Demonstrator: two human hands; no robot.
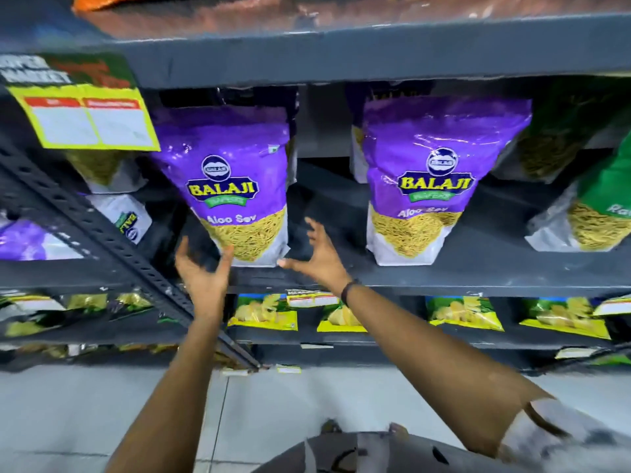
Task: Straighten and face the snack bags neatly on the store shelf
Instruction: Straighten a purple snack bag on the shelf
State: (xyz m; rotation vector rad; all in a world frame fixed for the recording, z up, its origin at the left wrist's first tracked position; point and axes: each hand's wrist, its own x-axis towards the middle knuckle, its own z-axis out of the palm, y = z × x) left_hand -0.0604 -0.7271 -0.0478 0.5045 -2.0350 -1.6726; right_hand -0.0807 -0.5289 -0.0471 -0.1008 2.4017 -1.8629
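Presently the left purple Aloo Sev bag [235,186] stands upright at the front edge of the middle shelf [444,273], label forward, leaning slightly to one side. A second purple Aloo Sev bag [440,186] stands well apart to its right on the same shelf, also label forward, with a bare gap of shelf between the two. The left hand [201,271] is open, palm turned inward, its thumb just at or touching the lower left corner of the left bag; contact cannot be confirmed through the motion blur. The right hand [317,254] is likewise open, fingers spread, just beside the bag's lower right corner and gripping nothing. Both hands bracket the base of the bag, which suggests a squaring or centring step is in hand. Further out, a green bag [604,213] leans at the far right, a purple bag [126,220] lies on its side behind the slotted upright [85,213] at left, and yellow-green packets [263,312] fill the shelf below. Risks noted: the bag sits at the shelf lip, so a push from one side only could tip it forward off the edge; squeezing the base could crush the contents; the hanging price card [85,117] may be knocked by a raised arm.
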